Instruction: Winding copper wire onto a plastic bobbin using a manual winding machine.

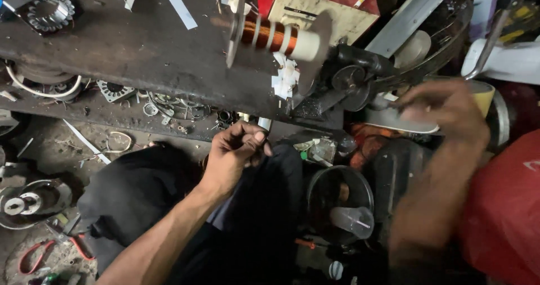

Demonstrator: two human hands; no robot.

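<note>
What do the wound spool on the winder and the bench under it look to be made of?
Spool: bands of shiny orange-brown winding, most likely enamelled copper wire, on a pale core that could be plastic or card; blurred, so unsure. Bench: dark, dull, scuffed surface, probably worn wood or grimy metal; the picture does not settle which.

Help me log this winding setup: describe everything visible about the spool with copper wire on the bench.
The spool lies on its side at the edge of the dark workbench, mounted on the black winding machine. Its pale former carries several bands of shiny copper-coloured wire, split by pale dividers, with the right end bare. A thin disc flange stands at each end, blurred as if spinning. Small white tabs cluster under it. Neither the left hand nor the blurred right hand touches it.
</note>
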